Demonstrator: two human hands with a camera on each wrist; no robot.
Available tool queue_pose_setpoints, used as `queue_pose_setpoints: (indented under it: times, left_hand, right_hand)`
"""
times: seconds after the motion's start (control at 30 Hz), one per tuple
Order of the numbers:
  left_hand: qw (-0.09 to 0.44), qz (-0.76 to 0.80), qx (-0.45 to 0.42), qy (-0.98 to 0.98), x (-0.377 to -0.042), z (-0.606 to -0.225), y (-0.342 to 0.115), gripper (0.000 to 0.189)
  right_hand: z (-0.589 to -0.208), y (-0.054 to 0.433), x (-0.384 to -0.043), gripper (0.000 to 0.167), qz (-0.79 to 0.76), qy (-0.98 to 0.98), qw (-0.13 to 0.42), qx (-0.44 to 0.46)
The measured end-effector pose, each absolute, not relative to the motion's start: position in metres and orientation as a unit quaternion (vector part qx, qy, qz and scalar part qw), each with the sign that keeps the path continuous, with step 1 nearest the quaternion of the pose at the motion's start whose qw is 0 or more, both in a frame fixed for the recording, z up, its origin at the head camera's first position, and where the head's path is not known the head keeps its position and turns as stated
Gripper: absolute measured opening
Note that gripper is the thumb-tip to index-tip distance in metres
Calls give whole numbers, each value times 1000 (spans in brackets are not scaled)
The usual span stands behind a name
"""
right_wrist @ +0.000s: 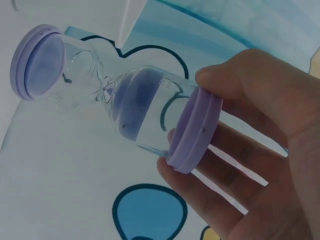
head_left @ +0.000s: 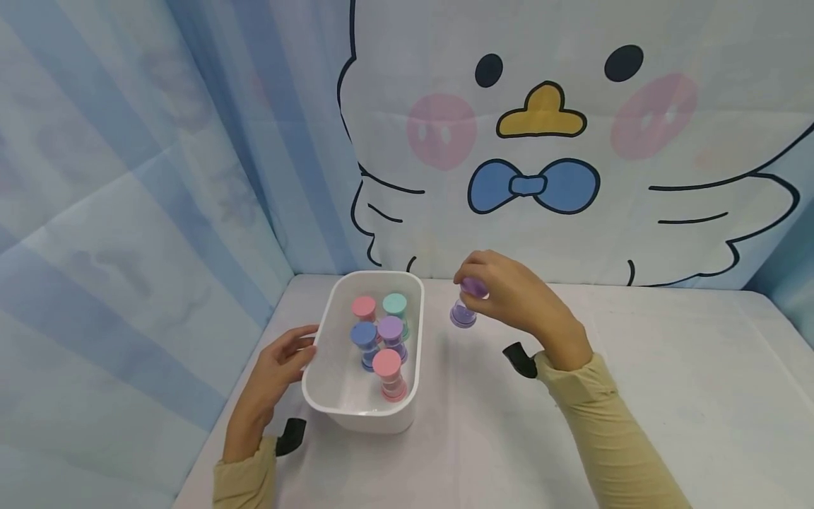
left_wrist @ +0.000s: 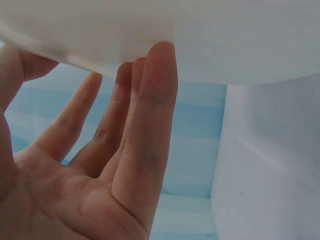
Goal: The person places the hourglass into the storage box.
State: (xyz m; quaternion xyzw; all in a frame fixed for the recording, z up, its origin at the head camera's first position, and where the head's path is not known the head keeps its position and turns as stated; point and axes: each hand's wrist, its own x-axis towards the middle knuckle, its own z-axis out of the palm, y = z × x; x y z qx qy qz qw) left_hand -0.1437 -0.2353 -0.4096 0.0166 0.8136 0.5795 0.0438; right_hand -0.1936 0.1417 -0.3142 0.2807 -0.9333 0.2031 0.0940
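Note:
My right hand [head_left: 518,293] pinches a purple sand timer [head_left: 463,315] by one end cap, to the right of a white bin [head_left: 375,424]. In the right wrist view thumb and fingers circle that cap, and purple sand [right_wrist: 135,102] lies in the bulb nearest the hand. My left hand [head_left: 270,378] touches the bin's left side, its fairly straight fingers [left_wrist: 157,100] against the outer wall. Inside the bin several sand timers stand upright: a pink one [head_left: 364,308], a teal one [head_left: 395,305], a blue one [head_left: 364,334], a purple one [head_left: 391,329] and another pink one [head_left: 387,364].
A white cloth covers the table [head_left: 674,396]. Behind it hangs a curtain with a cartoon bird [head_left: 540,155], and a blue striped curtain [head_left: 127,212] runs along the left. Black straps [head_left: 520,360] show at both cuffs.

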Motion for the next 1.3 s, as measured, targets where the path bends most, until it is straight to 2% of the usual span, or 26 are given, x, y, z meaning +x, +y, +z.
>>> queue_pose_setpoints:
  times: [0.9,1.3]
  left_hand:
    - [40,578,14,815,-143,-410,-235,47]
    - [40,580,20,813,-144,-410,-236,47]
  right_hand:
    - [-286,98,-199,18,199,-898,140,366]
    - [-281,74,-201,16,203,-887,136,391]
